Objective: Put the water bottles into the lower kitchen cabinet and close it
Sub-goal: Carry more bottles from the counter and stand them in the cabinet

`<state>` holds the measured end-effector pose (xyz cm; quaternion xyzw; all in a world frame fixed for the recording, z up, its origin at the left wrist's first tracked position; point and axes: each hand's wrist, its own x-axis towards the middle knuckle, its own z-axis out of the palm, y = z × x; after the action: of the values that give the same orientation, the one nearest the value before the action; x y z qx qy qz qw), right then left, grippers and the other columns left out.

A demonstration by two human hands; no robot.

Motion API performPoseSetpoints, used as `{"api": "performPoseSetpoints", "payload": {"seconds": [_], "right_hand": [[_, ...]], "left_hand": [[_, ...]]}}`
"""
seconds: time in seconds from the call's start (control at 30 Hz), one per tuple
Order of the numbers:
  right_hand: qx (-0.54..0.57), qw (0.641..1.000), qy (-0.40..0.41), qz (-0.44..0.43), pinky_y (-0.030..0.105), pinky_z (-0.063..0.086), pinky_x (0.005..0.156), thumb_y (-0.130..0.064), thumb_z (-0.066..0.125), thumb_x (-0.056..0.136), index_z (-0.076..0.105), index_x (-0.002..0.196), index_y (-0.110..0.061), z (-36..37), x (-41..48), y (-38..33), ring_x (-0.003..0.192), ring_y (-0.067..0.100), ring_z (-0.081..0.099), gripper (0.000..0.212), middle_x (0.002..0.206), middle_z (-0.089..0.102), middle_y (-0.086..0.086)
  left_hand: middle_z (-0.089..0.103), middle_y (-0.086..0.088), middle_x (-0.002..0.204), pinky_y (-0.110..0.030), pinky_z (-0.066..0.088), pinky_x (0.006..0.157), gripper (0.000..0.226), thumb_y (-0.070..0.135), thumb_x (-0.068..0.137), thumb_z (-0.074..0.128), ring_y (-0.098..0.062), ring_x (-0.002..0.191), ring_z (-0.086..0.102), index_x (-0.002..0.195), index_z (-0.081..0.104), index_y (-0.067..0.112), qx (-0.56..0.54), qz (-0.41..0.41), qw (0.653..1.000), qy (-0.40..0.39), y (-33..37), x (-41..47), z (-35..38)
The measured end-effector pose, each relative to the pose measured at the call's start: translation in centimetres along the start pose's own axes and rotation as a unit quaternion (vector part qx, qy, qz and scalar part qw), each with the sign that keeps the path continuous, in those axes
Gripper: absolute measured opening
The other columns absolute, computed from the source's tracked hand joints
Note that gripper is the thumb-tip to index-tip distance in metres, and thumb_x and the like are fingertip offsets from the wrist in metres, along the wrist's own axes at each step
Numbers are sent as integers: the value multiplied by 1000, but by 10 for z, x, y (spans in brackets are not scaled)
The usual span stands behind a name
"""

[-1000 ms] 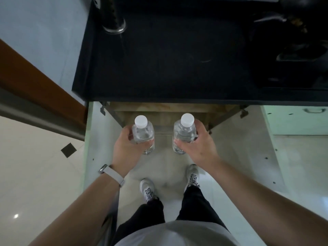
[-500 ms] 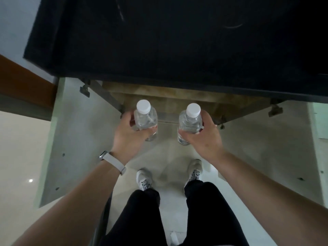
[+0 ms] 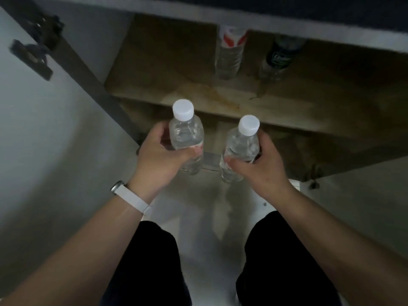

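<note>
Left water bottle (image 3: 186, 138) is upright in the curled fingers of my left hand (image 3: 154, 161); right water bottle (image 3: 240, 146) is the same in my right hand (image 3: 262, 171); both are just before the open lower cabinet (image 3: 165, 60). Inside stand a red-label bottle (image 3: 230, 54) and a dark-label bottle (image 3: 279, 57); their tops are cut off and blurred.

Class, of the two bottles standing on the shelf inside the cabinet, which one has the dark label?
The right-hand shelf bottle; its neighbour, the left shelf bottle, wears a red-and-white label instead.
</note>
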<state>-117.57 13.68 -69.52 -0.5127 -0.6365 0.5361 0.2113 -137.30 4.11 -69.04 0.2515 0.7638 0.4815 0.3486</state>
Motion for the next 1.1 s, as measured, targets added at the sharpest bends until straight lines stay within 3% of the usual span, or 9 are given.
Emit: {"api": "performPoseSetpoints", "payload": {"seconds": [0.13,0.27,0.37,0.47,0.7,0.87,1.1], "right_hand": [[16,999,7,-46,25,53,84,-22,88,68,50,124,-35,25,29,37,98,0,64,69,112,65,-15],[23,996,7,-91,29,55,86,-22,89,68,50,123,-39,41,52,58,101,2,65,70,112,67,-13],[35,993,1,-112,27,55,84,-19,88,70,51,129,-31,47,61,57,102,4,66,71,114,67,-11],[51,991,-8,-125,21,54,80,-17,86,70,52,131,-27,47,67,40,100,2,66,70,113,67,-11],[56,982,-23,-180,11,53,73,-21,82,73,53,126,-29,38,79,-20,96,-4,65,60,108,68,-14],[49,970,6,-236,18,56,79,-23,80,76,57,117,-29,37,97,-61,94,-1,67,48,106,70,-11],[41,969,16,-244,10,50,69,-28,81,76,57,112,-39,43,125,-95,88,-10,64,44,101,69,-19]], "left_hand": [[74,15,106,-44,58,92,60,33,57,94,-10,100,70,109,64,40,9,32,999,12,-36,23,12],[74,15,107,-44,57,92,60,29,64,93,-10,101,70,116,64,36,-1,60,998,16,-53,38,13],[74,14,108,-39,58,89,56,25,69,90,-8,100,71,117,64,35,-19,86,996,12,-51,45,8],[74,14,107,-35,58,86,52,22,70,90,-7,98,72,114,65,35,-46,107,993,13,-39,51,0],[75,8,112,-46,56,95,64,38,57,90,-15,106,71,116,67,33,-74,146,985,46,4,75,-21],[75,10,112,-41,57,94,55,22,72,88,-11,105,71,121,65,30,-95,173,979,46,36,88,-30],[76,12,107,-37,59,90,55,20,73,88,-8,98,73,121,64,28,-131,172,974,64,58,109,-34]]}}
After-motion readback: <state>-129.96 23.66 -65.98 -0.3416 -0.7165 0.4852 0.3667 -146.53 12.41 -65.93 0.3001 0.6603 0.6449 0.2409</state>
